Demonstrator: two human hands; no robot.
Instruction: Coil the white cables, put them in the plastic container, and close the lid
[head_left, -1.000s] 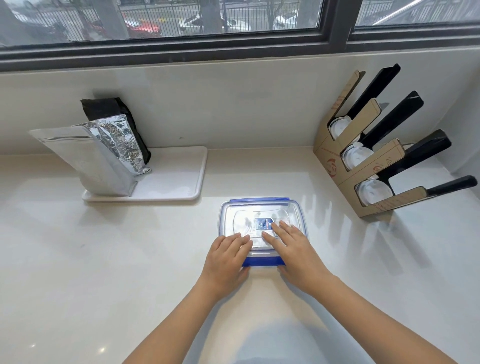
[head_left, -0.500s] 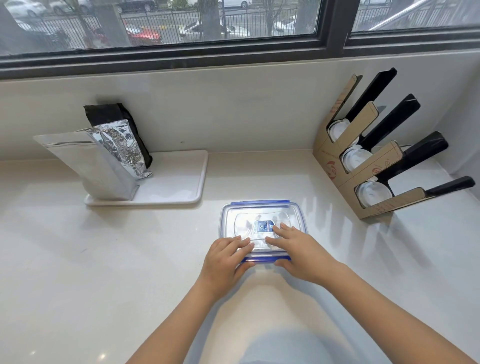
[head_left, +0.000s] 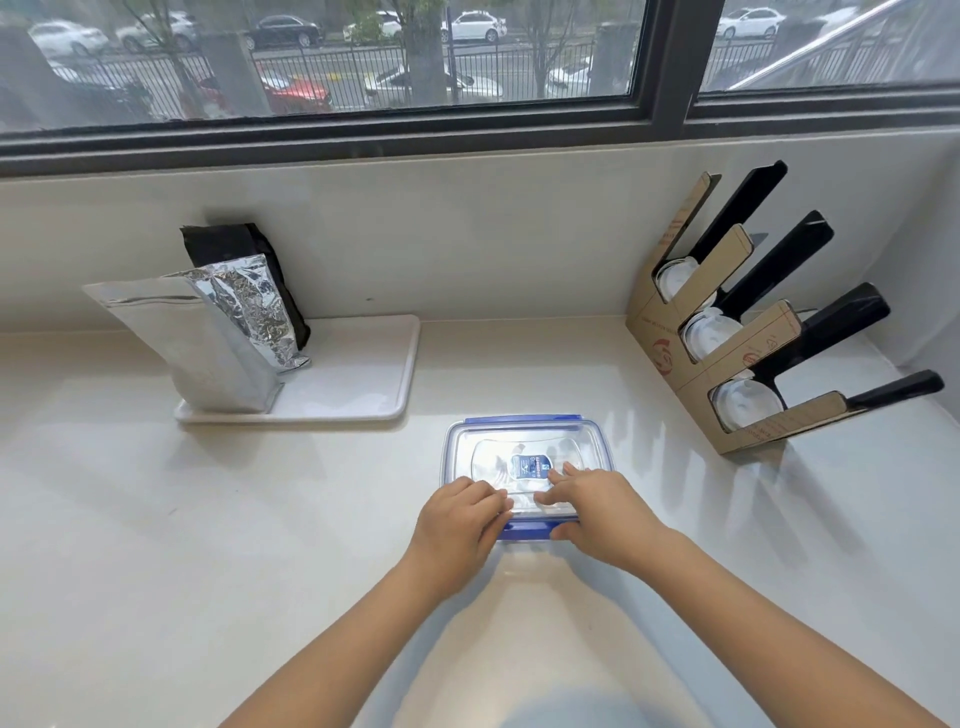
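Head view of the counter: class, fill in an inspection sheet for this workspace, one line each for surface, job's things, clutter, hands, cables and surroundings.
Surface: pale glossy counter, under a window.
Job's things: clear plastic container with its lid on; the blue clip at the near edge sits between the hands.
Clutter: white tray bearing a silver foil bag and a black bag; cardboard rack of cup lids at right.
Hands: left hand and right hand rest on the lid's near edge, the right thumb at the clip.
Cables: white shapes show dimly through the lid; coils cannot be told.
Surroundings: window onto a fence and parked cars.
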